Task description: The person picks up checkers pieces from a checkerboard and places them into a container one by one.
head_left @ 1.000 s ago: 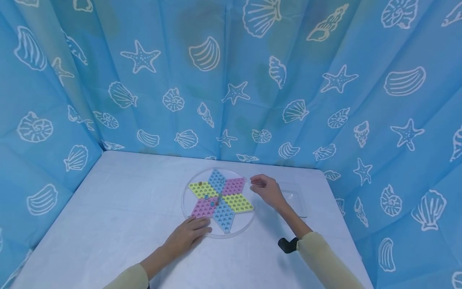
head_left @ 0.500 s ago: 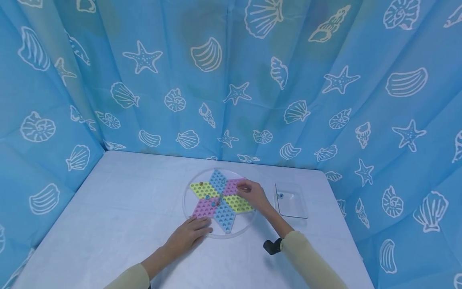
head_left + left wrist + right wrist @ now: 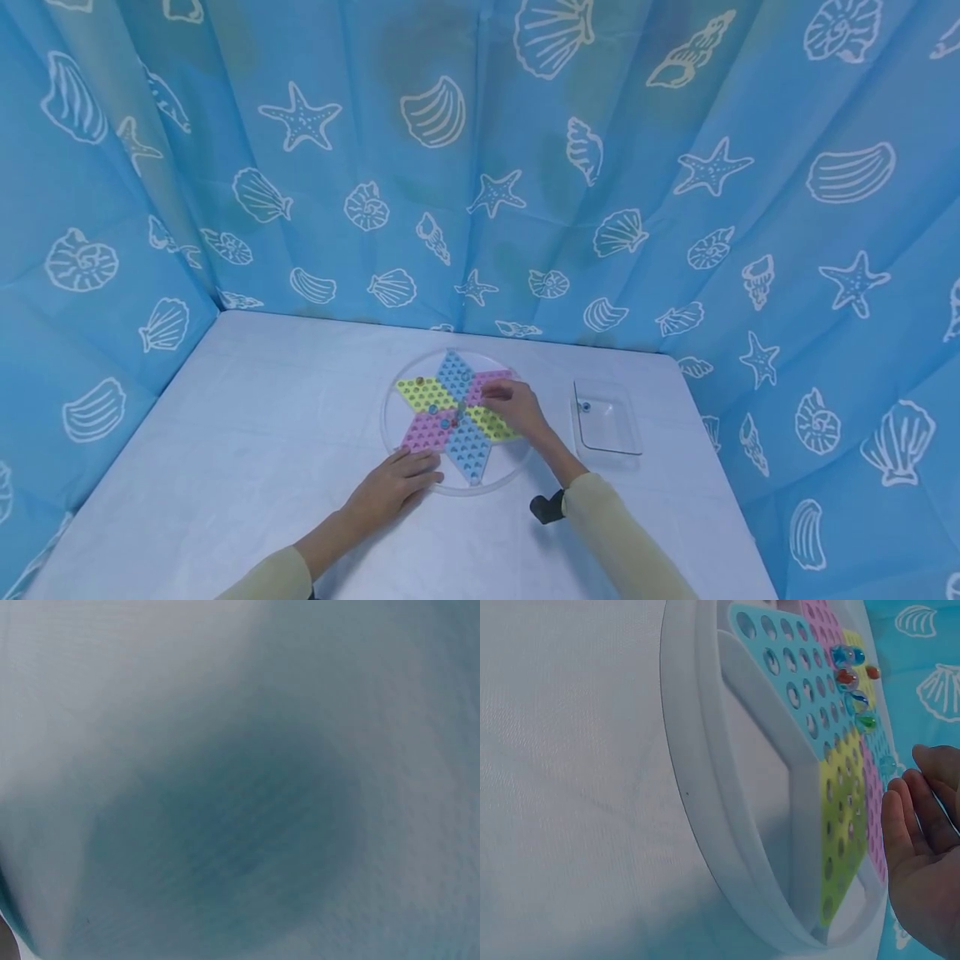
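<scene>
The left hand rests, fingers uncurled, at the near edge of a round game board; it looks light and stiff, best steadied by its rim. Glassy marbles sit mostly near its middle, probably slippery, best pinched by fingertips. Above the board's right side, the right hand's fingers bend; I can't tell whether they grasp anything. Farther right, a clear tray holds one marble.

Round white Chinese checkers board, lying flat on the tabletop. Six-pointed star of pink, yellow and blue diamonds, dotted with holes. Glass marbles bunched near the middle, blue, red and green in there, plus a reddish-orange one off on the left yellow diamond.
</scene>
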A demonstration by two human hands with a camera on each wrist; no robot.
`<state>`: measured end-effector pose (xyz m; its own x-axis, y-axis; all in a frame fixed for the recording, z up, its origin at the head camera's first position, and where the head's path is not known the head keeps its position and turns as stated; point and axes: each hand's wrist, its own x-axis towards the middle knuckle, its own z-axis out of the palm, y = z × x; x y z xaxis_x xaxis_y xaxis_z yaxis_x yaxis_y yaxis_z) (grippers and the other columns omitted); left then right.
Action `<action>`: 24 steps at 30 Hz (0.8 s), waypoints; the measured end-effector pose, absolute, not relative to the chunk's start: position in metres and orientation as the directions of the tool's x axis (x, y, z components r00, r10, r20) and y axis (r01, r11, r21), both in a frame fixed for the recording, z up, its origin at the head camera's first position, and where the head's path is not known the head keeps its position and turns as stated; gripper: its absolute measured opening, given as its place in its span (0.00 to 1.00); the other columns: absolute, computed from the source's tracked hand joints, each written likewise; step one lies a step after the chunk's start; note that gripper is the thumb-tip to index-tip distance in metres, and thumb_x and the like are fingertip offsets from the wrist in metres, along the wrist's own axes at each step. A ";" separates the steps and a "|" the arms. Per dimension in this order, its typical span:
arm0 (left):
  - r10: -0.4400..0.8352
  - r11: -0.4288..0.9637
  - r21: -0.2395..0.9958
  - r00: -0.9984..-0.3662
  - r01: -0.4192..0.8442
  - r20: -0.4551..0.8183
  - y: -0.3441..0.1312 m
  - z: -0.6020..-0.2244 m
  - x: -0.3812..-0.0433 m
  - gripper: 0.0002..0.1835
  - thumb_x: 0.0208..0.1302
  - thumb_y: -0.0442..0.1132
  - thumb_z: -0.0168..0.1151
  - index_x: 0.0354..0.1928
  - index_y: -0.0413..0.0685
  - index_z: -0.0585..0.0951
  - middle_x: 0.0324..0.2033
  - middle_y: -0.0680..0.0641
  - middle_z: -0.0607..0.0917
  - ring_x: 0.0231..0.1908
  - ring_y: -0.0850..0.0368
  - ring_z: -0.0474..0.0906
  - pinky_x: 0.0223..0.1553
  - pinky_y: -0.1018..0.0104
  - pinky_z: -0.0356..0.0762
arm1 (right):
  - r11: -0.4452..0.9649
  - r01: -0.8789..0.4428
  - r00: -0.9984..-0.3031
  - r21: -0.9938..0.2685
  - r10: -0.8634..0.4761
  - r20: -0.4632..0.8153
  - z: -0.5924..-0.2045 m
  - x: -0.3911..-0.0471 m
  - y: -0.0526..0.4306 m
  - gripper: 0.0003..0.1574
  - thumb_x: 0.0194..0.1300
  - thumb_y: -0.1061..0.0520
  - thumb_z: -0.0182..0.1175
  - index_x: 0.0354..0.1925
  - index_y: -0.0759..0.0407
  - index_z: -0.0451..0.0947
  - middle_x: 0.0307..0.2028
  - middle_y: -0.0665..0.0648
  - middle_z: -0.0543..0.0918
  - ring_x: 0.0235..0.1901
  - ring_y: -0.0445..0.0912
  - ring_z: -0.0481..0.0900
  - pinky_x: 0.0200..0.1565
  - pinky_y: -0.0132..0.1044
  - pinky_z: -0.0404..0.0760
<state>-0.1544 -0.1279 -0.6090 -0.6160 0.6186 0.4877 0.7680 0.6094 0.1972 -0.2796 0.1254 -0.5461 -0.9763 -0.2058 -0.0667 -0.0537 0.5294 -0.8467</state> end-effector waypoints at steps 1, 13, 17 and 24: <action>0.620 0.610 0.197 -0.617 0.768 0.486 -0.128 -0.608 -0.154 0.17 0.58 0.35 0.71 0.51 0.49 0.85 0.57 0.44 0.82 0.59 0.47 0.77 0.64 0.43 0.71 | 0.535 -0.043 -0.977 -0.844 -0.201 -0.078 -0.547 -0.280 0.124 0.14 0.66 0.60 0.66 0.50 0.59 0.84 0.45 0.55 0.86 0.49 0.51 0.83 0.54 0.43 0.83; 0.628 0.605 0.179 -0.604 0.776 0.491 -0.128 -0.607 -0.155 0.17 0.57 0.35 0.72 0.50 0.49 0.85 0.56 0.44 0.83 0.58 0.47 0.78 0.63 0.43 0.72 | 0.569 -0.045 -0.967 -0.821 -0.230 -0.107 -0.556 -0.280 0.107 0.15 0.64 0.61 0.68 0.50 0.59 0.84 0.42 0.55 0.87 0.46 0.49 0.84 0.52 0.42 0.84; 0.630 0.611 0.179 -0.610 0.771 0.480 -0.128 -0.608 -0.155 0.17 0.57 0.35 0.71 0.51 0.50 0.85 0.57 0.44 0.83 0.59 0.47 0.77 0.64 0.43 0.71 | 0.600 -0.049 -0.966 -0.799 -0.233 -0.116 -0.558 -0.280 0.106 0.14 0.65 0.59 0.67 0.50 0.56 0.84 0.43 0.53 0.87 0.47 0.48 0.83 0.54 0.42 0.83; 0.626 0.623 0.173 -0.619 0.763 0.475 -0.129 -0.609 -0.155 0.18 0.58 0.36 0.71 0.51 0.51 0.85 0.58 0.46 0.82 0.60 0.49 0.77 0.64 0.45 0.71 | 0.600 -0.095 -0.960 -0.795 -0.268 -0.088 -0.560 -0.279 0.103 0.13 0.65 0.58 0.67 0.49 0.56 0.85 0.45 0.54 0.87 0.48 0.49 0.82 0.55 0.44 0.82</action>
